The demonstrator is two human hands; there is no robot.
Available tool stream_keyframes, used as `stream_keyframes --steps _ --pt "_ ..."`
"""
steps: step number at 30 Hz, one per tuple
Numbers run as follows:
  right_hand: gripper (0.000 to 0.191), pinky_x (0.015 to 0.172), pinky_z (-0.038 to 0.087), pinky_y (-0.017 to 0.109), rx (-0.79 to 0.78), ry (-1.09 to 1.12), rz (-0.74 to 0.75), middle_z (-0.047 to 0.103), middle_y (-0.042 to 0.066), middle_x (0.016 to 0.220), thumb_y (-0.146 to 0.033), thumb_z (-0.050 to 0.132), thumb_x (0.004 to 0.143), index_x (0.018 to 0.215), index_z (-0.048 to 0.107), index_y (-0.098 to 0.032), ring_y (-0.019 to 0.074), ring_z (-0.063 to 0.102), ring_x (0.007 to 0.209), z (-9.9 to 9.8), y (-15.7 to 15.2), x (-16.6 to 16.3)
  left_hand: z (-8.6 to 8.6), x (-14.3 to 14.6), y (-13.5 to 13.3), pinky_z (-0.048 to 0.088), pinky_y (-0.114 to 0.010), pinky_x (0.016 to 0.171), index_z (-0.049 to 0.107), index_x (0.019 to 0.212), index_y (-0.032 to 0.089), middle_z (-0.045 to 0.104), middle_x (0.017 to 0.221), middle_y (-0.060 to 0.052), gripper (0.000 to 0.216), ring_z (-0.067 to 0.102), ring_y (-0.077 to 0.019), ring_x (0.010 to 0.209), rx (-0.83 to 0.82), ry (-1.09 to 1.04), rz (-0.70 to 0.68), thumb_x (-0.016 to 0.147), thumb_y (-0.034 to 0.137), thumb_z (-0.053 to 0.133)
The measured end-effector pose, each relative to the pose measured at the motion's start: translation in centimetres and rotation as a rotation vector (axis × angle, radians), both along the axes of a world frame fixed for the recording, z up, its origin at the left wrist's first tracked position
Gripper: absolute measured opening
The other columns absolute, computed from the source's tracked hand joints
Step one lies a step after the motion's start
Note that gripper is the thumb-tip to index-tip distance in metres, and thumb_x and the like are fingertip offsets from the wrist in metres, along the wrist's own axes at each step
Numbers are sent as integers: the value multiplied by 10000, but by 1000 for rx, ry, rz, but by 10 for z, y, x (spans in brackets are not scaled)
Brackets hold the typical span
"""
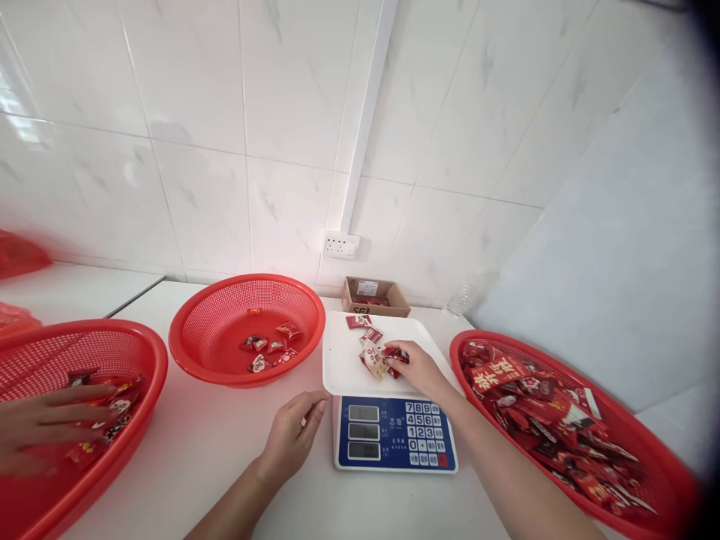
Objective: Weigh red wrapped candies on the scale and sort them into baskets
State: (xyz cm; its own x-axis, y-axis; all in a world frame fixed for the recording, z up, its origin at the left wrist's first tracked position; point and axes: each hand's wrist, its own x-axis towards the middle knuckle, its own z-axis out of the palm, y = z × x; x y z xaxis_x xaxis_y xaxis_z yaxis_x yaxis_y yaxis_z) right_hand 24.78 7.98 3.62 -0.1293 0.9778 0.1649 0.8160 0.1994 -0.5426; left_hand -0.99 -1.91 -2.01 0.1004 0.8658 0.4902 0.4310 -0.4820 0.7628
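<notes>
My right hand (416,367) is over the white weighing tray (343,367) of a digital scale, its fingers closed around dark red wrapped snacks (399,355). A cream-and-red packet (373,360) lies against these fingertips, and red packets (358,321) rest farther back on the tray. My left hand (295,435) hovers by the scale's front left corner, fingers curled in and thumb close to the index finger, with nothing visible in it. The scale's blue keypad panel (397,435) with its three displays faces me.
A red basket (247,289) with several packets stands left of the scale. Farther left, another person's hand (56,424) reaches into a second red basket (151,352). A fuller red basket (458,352) is at right. Behind the scale are a cardboard box (376,306) and a wall socket (341,245).
</notes>
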Motion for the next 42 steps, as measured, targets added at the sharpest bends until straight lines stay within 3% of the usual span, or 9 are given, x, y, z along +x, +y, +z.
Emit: stream_keyframes --steps 7,14,21,27,33,37,42 --pt "360 881 414 306 20 -106 -95 563 101 1107 -194 499 778 1126 587 -171 182 569 962 13 9 3 -4 -1 2 502 -224 629 622 971 194 674 821 -41 261 617 -126 695 -25 -20 -11 905 331 410" --pt "242 740 432 269 -50 -204 -34 608 55 944 -382 560 786 928 677 -225 171 593 820 11 4 -24 -5 -1 1 509 -226 640 629 970 196 680 834 -40 265 624 -127 705 -16 -28 0 902 330 411" --pt "338 809 403 284 -6 -331 33 581 64 1176 -260 436 862 1138 630 -251 209 522 1056 23 26 -29 -4 -2 1 516 -233 646 632 964 198 684 840 -49 274 629 -136 715 -13 -30 10 901 344 409" --pt "322 824 405 329 -53 -424 73 646 51 1119 -146 478 785 993 703 -246 254 528 1052 30 44 -29 -5 -2 1 515 -238 644 632 955 201 679 812 -50 282 627 -141 707 -30 -30 29 907 361 405" --pt "492 928 357 393 -39 -404 129 499 37 1346 -98 463 781 1224 568 -283 266 410 1212 28 59 -57 -4 -1 0 515 -229 653 631 944 203 681 810 -46 258 634 -138 710 2 -13 7 905 341 417" --pt "418 882 395 350 -65 -342 221 590 41 1224 -68 431 769 1071 652 -254 228 494 1123 26 58 -60 -2 -2 0 515 -222 626 632 943 202 680 788 -42 256 633 -135 687 17 -22 22 901 338 420" --pt "350 826 431 268 -112 -242 318 673 35 1008 -40 417 698 808 704 -207 171 591 936 32 47 -31 0 -2 -1 516 -223 622 637 944 207 684 810 -45 257 632 -136 691 21 -1 21 900 335 418"
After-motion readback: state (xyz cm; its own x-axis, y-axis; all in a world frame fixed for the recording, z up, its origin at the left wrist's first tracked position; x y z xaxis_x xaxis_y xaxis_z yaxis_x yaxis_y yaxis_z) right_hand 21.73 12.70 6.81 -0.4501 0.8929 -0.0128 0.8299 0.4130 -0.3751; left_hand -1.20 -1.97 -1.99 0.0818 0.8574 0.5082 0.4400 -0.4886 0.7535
